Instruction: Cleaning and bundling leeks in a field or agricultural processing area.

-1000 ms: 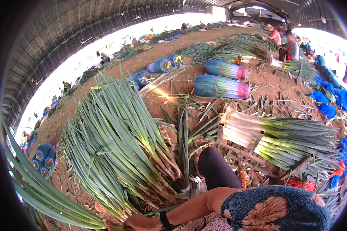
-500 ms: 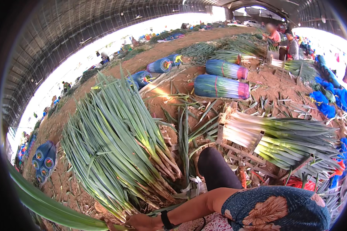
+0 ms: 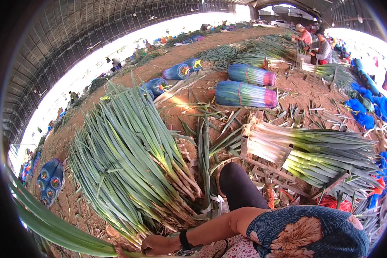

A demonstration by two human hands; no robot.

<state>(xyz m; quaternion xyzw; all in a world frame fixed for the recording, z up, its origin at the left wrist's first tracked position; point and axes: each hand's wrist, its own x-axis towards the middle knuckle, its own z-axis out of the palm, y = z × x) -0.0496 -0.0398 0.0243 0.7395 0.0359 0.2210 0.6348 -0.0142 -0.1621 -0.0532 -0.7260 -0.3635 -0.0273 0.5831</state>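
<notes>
At the lower left, my left hand [image 3: 120, 250] is wrapped round the stalk of a long green leek [image 3: 60, 230], whose leaves sweep up to the left rim. Only its fingers show at the bottom edge. My right hand [image 3: 157, 245], with a dark band on the wrist, is closed in a fist beside the pale end of that stalk. What its fingers hold is hidden. Just beyond both hands lies a large pile of untrimmed leeks [image 3: 129, 159], their brownish root ends toward me.
To the right, cleaned white-stemmed leeks [image 3: 305, 150] lie on a low wooden rack [image 3: 271, 170]. Blue-netted bundles [image 3: 245, 94] rest on the soil ahead, more netted bundles [image 3: 50, 178] at far left. My bent knee [image 3: 241, 187] stands between pile and rack. Two people [image 3: 322, 49] work at the far right.
My right hand has shifted slightly and curled into a tighter fist. The held leek's leaves have spread apart a little at the left. The far people have moved slightly.
</notes>
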